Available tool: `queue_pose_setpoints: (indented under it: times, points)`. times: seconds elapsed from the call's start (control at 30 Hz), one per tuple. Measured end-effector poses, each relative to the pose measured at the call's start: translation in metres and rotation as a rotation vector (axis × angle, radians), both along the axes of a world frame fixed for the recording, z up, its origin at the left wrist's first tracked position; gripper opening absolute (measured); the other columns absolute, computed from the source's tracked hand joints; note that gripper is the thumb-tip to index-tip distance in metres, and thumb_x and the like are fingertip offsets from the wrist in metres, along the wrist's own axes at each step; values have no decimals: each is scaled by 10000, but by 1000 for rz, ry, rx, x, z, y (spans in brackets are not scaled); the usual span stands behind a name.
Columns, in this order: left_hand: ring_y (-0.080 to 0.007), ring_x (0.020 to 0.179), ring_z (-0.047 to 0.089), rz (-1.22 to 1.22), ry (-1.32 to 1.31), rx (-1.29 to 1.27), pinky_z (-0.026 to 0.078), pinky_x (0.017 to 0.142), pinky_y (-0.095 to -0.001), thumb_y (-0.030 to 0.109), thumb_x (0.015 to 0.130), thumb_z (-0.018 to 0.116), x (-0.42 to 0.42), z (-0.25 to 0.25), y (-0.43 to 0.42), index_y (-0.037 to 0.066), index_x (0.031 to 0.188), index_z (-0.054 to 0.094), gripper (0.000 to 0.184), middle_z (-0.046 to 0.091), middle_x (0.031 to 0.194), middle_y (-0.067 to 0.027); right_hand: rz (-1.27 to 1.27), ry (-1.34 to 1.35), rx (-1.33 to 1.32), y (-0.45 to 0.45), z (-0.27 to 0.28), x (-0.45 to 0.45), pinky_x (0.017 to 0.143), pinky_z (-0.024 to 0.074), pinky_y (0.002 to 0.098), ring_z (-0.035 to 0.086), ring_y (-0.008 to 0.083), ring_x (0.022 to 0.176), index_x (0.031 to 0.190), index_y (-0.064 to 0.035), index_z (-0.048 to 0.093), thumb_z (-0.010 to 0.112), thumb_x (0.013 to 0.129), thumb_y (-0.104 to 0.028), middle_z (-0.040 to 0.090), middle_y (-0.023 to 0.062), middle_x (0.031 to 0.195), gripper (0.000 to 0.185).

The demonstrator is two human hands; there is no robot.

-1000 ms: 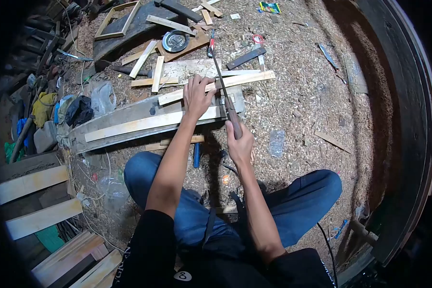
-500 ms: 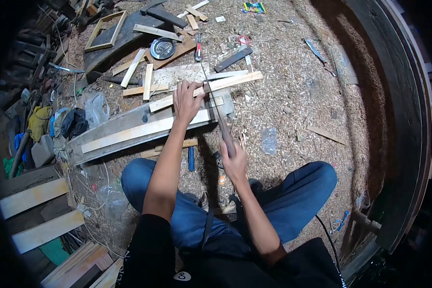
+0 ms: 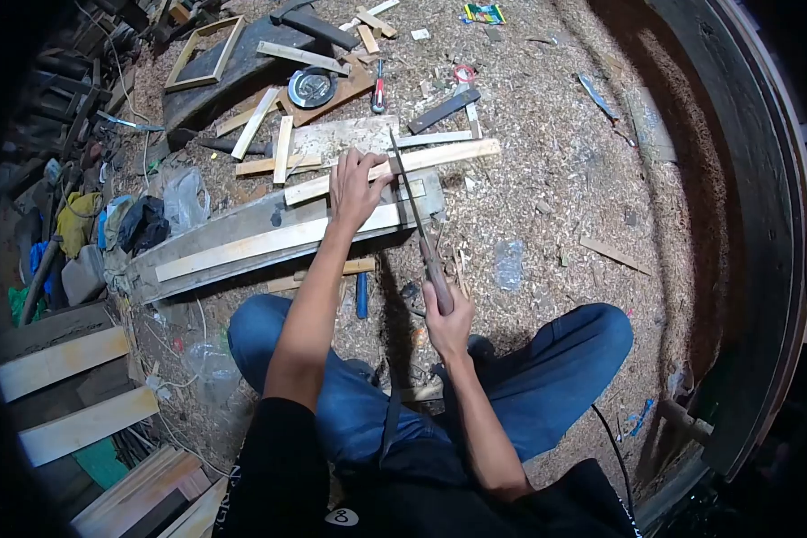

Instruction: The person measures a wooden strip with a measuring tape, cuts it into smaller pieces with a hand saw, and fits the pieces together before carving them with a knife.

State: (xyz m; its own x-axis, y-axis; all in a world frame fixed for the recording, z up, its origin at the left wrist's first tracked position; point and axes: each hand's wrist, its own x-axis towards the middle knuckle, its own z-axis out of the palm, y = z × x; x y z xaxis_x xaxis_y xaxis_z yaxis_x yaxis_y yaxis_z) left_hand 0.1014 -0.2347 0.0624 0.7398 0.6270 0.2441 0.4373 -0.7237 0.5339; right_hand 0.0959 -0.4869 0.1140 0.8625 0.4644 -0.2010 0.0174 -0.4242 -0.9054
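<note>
A handsaw lies with its dark blade across a pale wooden strip. Its brown handle is in my right hand, fingers wrapped round it. My left hand grips the same strip just left of the blade, pressing it over a long grey board. A second, longer pale strip rests on that board, nearer to my knees, and passes beneath my left wrist.
Beyond the board are short wood offcuts, a round metal dish, a red screwdriver and a dark bar. A blue-handled tool lies near my left knee. Wood shavings cover the ground.
My right hand and the saw first moved back toward me, then forward again slightly. My left hand keeps its hold on the strip. The whole view has shifted a little.
</note>
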Motion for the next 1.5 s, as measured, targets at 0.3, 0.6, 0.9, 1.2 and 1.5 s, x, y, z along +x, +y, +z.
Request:
queue_pose_setpoints:
  times: [0.3, 0.6, 0.9, 1.2, 1.5]
  points:
    - [-278, 992, 493, -23, 19, -3, 353, 868, -390, 281, 796, 740, -1, 5, 1, 119, 1053, 666, 313, 517, 957, -88, 48, 15, -66, 8, -2, 9, 513, 404, 393, 494, 220, 501, 774, 13, 607, 684, 901, -316, 522, 157, 573, 361]
    - [-324, 1086, 518, -45, -49, 34, 380, 947, -422, 212, 813, 708, 2, 4, 2, 89, 1091, 632, 313, 590, 1105, -103, -9, 55, -72, 18, 0, -6, 504, 352, 330, 399, 118, 532, 777, 6, 611, 668, 919, -319, 449, 46, 561, 359]
    - [-262, 1028, 599, -26, -64, 81, 390, 891, -383, 302, 840, 691, 2, -9, 1, 120, 1143, 660, 355, 656, 1144, -57, -31, 52, -38, 15, 5, -10, 521, 362, 309, 417, 111, 563, 796, 11, 623, 664, 927, -340, 466, 28, 580, 377]
    - [-224, 1015, 614, 18, 77, 67, 377, 856, -386, 346, 870, 663, 5, -11, 5, 145, 1180, 683, 370, 692, 1141, -38, 16, -15, -51, 12, 22, 7, 481, 364, 349, 399, 147, 486, 723, -3, 579, 675, 918, -350, 466, 79, 533, 410]
    - [-261, 1115, 595, -42, 34, -33, 385, 906, -396, 340, 860, 680, -1, 5, 3, 120, 1177, 682, 386, 678, 1194, -71, -16, -22, 22, 54, 15, 36, 521, 385, 347, 453, 149, 551, 757, 11, 591, 657, 914, -429, 490, 79, 577, 471]
